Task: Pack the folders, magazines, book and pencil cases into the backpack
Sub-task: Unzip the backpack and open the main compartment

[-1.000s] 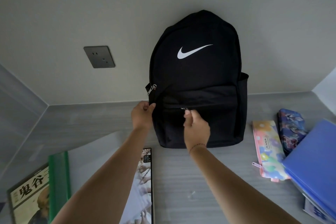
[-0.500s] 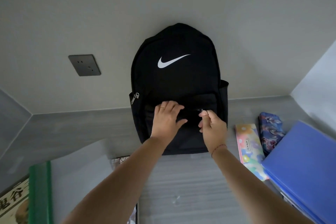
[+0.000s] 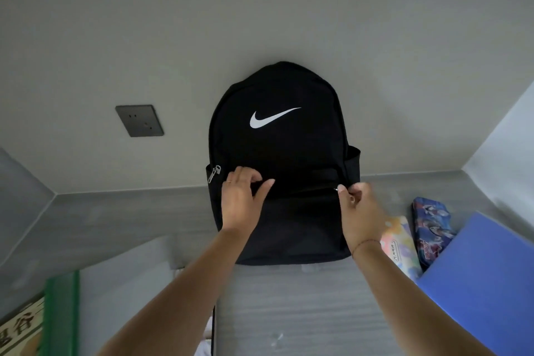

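A black backpack (image 3: 277, 147) with a white swoosh stands upright against the wall on the grey desk (image 3: 303, 312). My left hand (image 3: 241, 202) grips the fabric at the front pocket's left end. My right hand (image 3: 358, 211) pinches the front pocket's zipper pull (image 3: 336, 189) at the pocket's right end, and the pocket's zip line is open. A pastel floral pencil case (image 3: 400, 246) and a dark blue pencil case (image 3: 430, 225) lie to the right, beside a blue folder (image 3: 485, 277). A green folder (image 3: 62, 312), a grey folder (image 3: 121, 283) and a magazine (image 3: 20, 329) lie at the left.
A dark wall socket (image 3: 139, 120) is on the wall left of the backpack. Side panels close in the desk on both sides. The main compartment's silver zipper pull (image 3: 214, 173) hangs at the backpack's left side.
My right hand has drawn the front pocket's zipper pull from the pocket's middle to its right end. My left hand shifted along the pocket's left side. The view tilted.
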